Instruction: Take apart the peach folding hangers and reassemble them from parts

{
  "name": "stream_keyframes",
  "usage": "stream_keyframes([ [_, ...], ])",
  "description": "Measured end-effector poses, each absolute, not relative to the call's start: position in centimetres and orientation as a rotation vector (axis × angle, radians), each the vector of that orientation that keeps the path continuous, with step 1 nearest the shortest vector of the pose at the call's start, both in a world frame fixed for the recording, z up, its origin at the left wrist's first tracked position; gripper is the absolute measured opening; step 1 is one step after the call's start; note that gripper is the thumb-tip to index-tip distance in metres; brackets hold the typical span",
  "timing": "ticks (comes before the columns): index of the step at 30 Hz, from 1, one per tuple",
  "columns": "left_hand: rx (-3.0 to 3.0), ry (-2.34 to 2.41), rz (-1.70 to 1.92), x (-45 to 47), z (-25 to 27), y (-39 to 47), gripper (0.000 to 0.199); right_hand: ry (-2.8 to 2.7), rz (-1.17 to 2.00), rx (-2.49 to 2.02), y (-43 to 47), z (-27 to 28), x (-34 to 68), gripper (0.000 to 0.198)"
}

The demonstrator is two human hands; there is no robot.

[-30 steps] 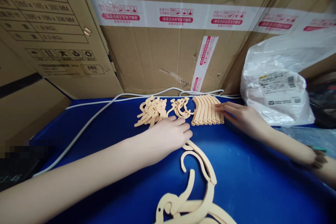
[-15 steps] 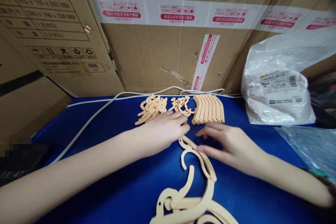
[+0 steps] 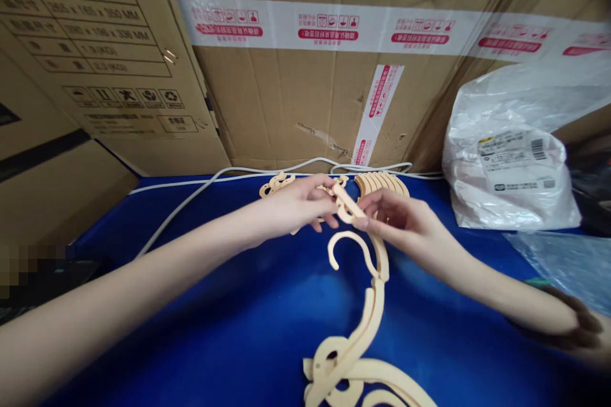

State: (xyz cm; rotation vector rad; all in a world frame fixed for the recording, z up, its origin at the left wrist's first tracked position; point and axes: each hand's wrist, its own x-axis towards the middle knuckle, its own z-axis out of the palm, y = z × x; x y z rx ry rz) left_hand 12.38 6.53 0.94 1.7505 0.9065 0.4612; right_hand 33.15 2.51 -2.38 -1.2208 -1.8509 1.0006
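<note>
The right hand (image 3: 410, 219) has its thumb and fingertips closed on the raised end of a cream plastic hanger (image 3: 382, 267), just in front of the stacked hanger arms (image 3: 384, 183). The left hand (image 3: 300, 202) meets the same end from the other side, thumb and forefinger parted only slightly at its tip and the other fingers loosely curled; whether it grips or merely steadies the piece is hard to tell. The hanger's curved hook (image 3: 347, 235) shows below the hands, and its lower arm runs down the blue tabletop (image 3: 229, 331) to more hanger parts (image 3: 391, 372) at the near edge. Loose small parts (image 3: 277, 183) lie behind the left hand.

The carton (image 3: 119, 25) at left is printed "白色", "265 x 165 x 350 MM", "1.9(KG)", "2.3(KG)" and "合格证". White tape (image 3: 281, 22) across the large cardboard box (image 3: 267, 95) repeats "请确认商品完好后签收!" on red. The plastic bag (image 3: 510, 197) bears a label (image 3: 510, 156) with a barcode, its lettering too small to read.
</note>
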Motion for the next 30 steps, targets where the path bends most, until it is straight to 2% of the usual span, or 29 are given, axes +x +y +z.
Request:
stream_keyframes([
  [5, 1.630, 0.950, 0.623, 13.1, 2.1, 7.3, 0.019, -1.919, 0.671, -1.151, 4.1, -0.7, 33.4, 0.028],
  [8, 1.760, 0.977, 0.731, 13.5, 2.3, 7.8, 0.014, -2.104, 0.115, -1.199, 4.6, 0.4, 33.3, 0.025],
  [11, 1.946, 0.979, 0.856, 13.8, 2.9, 8.3, 0.028, -2.196, -0.599, -1.232, 5.2, 1.4, 33.0, 0.022],
  [14, 2.166, 0.976, 0.929, 13.9, 3.3, 8.4, 0.034, -2.259, -0.884, -1.263, 5.9, 1.9, 32.8, 0.027],
  [17, 2.458, 1.122, 0.912, 13.6, 3.0, 8.4, 0.032, -2.401, -0.692, -1.255, 6.8, 2.3, 33.1, 0.026],
  [21, 2.711, 1.315, 0.826, 12.6, 2.1, 8.5, 0.027, -2.399, 0.082, -1.147, 8.0, 2.6, 34.4, 0.025],
  [26, 2.425, 1.437, 0.523, 9.7, 1.2, 10.7, 0.040, -2.022, 0.945, -1.146, 8.7, 2.9, 36.1, 0.023],
  [30, 2.319, 1.552, 0.327, 7.2, -0.4, 13.2, 0.036, -1.800, 1.210, -1.111, 8.2, 2.9, 35.7, 0.018],
])
